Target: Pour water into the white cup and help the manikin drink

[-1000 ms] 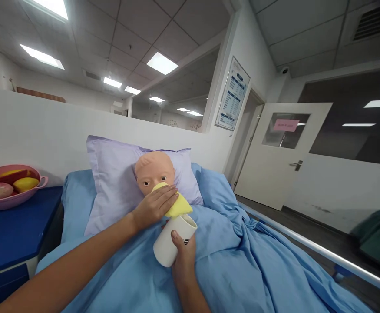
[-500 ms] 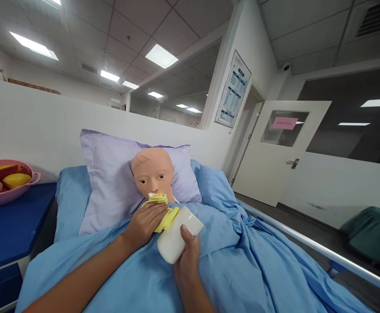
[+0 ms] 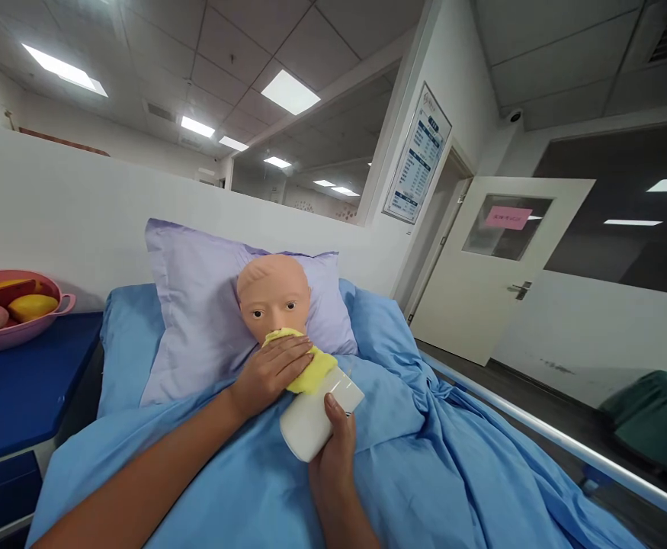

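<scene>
A bald manikin head [image 3: 274,293] rests face up against a lilac pillow [image 3: 190,305]. My left hand [image 3: 270,370] presses a yellow cloth [image 3: 317,372] over the manikin's mouth and chin, its fingers lying together across the fabric. The cloth's loose end hangs to the right and meets the white cup. My right hand [image 3: 336,450] grips this white cup [image 3: 307,423], which is tilted above the blue quilt [image 3: 402,473]. The thumb lies along the cup's near side, and the other fingers are mostly hidden behind it. What the cup contains cannot be seen.
On the left, a pink basket [image 3: 21,335] of fruit stands on a blue-topped bedside cabinet [image 3: 18,393]. A metal bed rail [image 3: 539,435] runs along the right side. Beyond it, a door [image 3: 496,305] stands ajar. A low white wall [image 3: 81,206] rises behind the pillow.
My left hand has shifted slightly right and up with the cloth, which now spreads wider over the mouth and toward the cup. The right hand keeps its hold on the cup.
</scene>
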Demonstrator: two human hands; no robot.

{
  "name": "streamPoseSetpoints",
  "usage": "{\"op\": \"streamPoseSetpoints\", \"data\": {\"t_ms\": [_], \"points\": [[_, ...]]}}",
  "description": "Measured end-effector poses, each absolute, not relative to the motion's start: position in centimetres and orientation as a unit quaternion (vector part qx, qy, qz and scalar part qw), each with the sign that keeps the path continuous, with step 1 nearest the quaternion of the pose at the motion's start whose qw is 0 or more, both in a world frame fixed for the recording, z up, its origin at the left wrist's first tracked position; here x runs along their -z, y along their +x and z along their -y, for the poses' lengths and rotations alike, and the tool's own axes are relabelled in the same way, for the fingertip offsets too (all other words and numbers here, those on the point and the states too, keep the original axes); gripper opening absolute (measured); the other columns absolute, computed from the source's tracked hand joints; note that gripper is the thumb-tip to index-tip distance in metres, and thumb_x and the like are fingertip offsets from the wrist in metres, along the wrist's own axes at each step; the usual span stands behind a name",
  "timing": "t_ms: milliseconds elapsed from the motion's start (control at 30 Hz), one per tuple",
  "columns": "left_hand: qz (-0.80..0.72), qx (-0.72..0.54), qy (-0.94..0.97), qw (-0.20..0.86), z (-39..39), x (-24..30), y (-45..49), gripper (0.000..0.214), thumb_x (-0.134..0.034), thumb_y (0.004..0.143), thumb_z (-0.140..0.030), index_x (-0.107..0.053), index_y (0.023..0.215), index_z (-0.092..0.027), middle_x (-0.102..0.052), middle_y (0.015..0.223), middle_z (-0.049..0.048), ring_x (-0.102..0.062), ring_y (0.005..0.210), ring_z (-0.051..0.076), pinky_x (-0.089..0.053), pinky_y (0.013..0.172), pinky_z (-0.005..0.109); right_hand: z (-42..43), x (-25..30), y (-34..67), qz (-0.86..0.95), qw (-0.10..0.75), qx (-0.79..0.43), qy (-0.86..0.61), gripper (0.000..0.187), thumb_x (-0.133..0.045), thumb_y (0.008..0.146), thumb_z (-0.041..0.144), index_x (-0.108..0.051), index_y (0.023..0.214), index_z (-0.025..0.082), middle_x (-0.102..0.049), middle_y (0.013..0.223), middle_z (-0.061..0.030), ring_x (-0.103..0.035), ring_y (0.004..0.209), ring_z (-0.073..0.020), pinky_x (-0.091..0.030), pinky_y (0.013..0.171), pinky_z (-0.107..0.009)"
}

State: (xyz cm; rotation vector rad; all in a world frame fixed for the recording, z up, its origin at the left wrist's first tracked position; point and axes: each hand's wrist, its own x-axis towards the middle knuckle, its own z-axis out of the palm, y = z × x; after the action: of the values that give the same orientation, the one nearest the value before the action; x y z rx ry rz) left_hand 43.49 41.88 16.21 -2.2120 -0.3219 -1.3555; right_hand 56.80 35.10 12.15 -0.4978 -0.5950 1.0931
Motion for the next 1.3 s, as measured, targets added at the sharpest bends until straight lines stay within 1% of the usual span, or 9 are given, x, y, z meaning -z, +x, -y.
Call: {"op": "streamPoseSetpoints", "data": {"t_ms": [200,333,433,567,700,800,933,1200,1300], "points": [[0.157,0.489,-0.837,0.187,-42.4,-13.1,42.2,0.027,-0.052,0.096,-0.015,-0.06,0.122,-0.015,-0.073,0.113,0.009,-0.065,0.112,0.018,-0.052,0.101,0.035,-35.1,-11.9,57.1,0.234,0.772,-0.525,-0.273,0.054,-0.079,0.073,0.041,-0.058,0.119,0.023,-0.072,0.091,-0.0014,-0.068,0.075,-0.0201,-0.056,0.06,-0.03],[0.175,0.497,-0.841,0.12,-41.8,-11.7,41.5,0.028,-0.051,0.096,-0.017,-0.061,0.122,-0.018,-0.073,0.112,0.0089,-0.065,0.11,0.019,-0.052,0.099,0.037,-35.0,-11.9,57.0,0.246,0.77,-0.517,-0.282,0.053,-0.078,0.074,0.04,-0.058,0.12,0.021,-0.07,0.087,-0.0003,-0.068,0.075,-0.0191,-0.056,0.061,-0.029],[0.213,0.524,-0.824,0.004,-41.3,-10.7,41.1,0.028,-0.049,0.094,-0.016,-0.065,0.117,-0.021,-0.074,0.112,0.0081,-0.067,0.106,0.021,-0.053,0.096,0.04,-34.9,-12.0,57.0,0.248,0.765,-0.518,-0.293,0.055,-0.078,0.074,0.041,-0.057,0.121,0.021,-0.07,0.086,-0.0002,-0.068,0.075,-0.0198,-0.057,0.064,-0.031],[0.341,0.658,-0.635,-0.218,-40.9,-9.8,40.2,0.021,-0.065,0.085,-0.03,-0.071,0.102,-0.019,-0.075,0.104,0.0082,-0.07,0.094,0.025,-0.058,0.086,0.04,-34.9,-12.1,57.1,0.292,0.739,-0.534,-0.289,0.06,-0.076,0.075,0.045,-0.055,0.125,0.02,-0.073,0.09,-0.0038,-0.07,0.076,-0.0224,-0.058,0.066,-0.035],[0.417,0.802,-0.342,-0.257,-40.6,-11.1,39.8,0.037,-0.069,0.083,-0.038,-0.063,0.116,-0.022,-0.072,0.11,0.0055,-0.07,0.088,0.02,-0.058,0.072,0.03,-34.9,-12.1,57.2,0.298,0.733,-0.537,-0.292,0.058,-0.076,0.076,0.047,-0.056,0.122,0.018,-0.075,0.091,-0.0055,-0.071,0.078,-0.0241,-0.058,0.067,-0.036],[0.377,0.826,-0.248,-0.337,-40.4,-13.2,41.4,0.04,-0.068,0.084,-0.037,-0.06,0.121,-0.025,-0.07,0.113,0.0034,-0.069,0.091,0.017,-0.058,0.071,0.027,-35.0,-12.2,57.2,0.298,0.731,-0.533,-0.304,0.059,-0.078,0.074,0.047,-0.056,0.12,0.018,-0.075,0.091,-0.0062,-0.071,0.08,-0.025,-0.058,0.067,-0.037],[0.359,0.792,-0.226,-0.439,-40.6,-15.3,44.8,0.031,-0.064,0.087,-0.035,-0.062,0.115,-0.02,-0.071,0.104,0.0053,-0.069,0.082,0.016,-0.057,0.066,0.026,-35.0,-12.1,57.1,0.308,0.727,-0.535,-0.301,0.055,-0.077,0.075,0.047,-0.059,0.117,0.017,-0.075,0.092,-0.0067,-0.071,0.081,-0.0251,-0.058,0.068,-0.036],[0.399,0.754,-0.335,-0.399,-37.6,-13.1,47.6,0.031,-0.058,0.093,-0.038,-0.058,0.119,-0.021,-0.074,0.104,0.0056,-0.073,0.084,0.018,-0.06,0.066,0.028,-35.1,-11.7,57.2,0.305,0.718,-0.551,-0.297,0.052,-0.077,0.075,0.046,-0.061,0.115,0.017,-0.073,0.089,-0.0055,-0.069,0.078,-0.0243,-0.058,0.069,-0.037],[0.405,0.74,-0.43,-0.319,-36.4,-13.1,47.6,0.03,-0.055,0.095,-0.036,-0.06,0.121,-0.022,-0.075,0.103,0.0048,-0.073,0.084,0.019,-0.061,0.065,0.028,-35.1,-11.7,57.2,0.302,0.724,-0.548,-0.291,0.05,-0.076,0.075,0.045,-0.061,0.114,0.018,-0.072,0.087,-0.0036,-0.069,0.076,-0.0233,-0.058,0.069,-0.036]]}}
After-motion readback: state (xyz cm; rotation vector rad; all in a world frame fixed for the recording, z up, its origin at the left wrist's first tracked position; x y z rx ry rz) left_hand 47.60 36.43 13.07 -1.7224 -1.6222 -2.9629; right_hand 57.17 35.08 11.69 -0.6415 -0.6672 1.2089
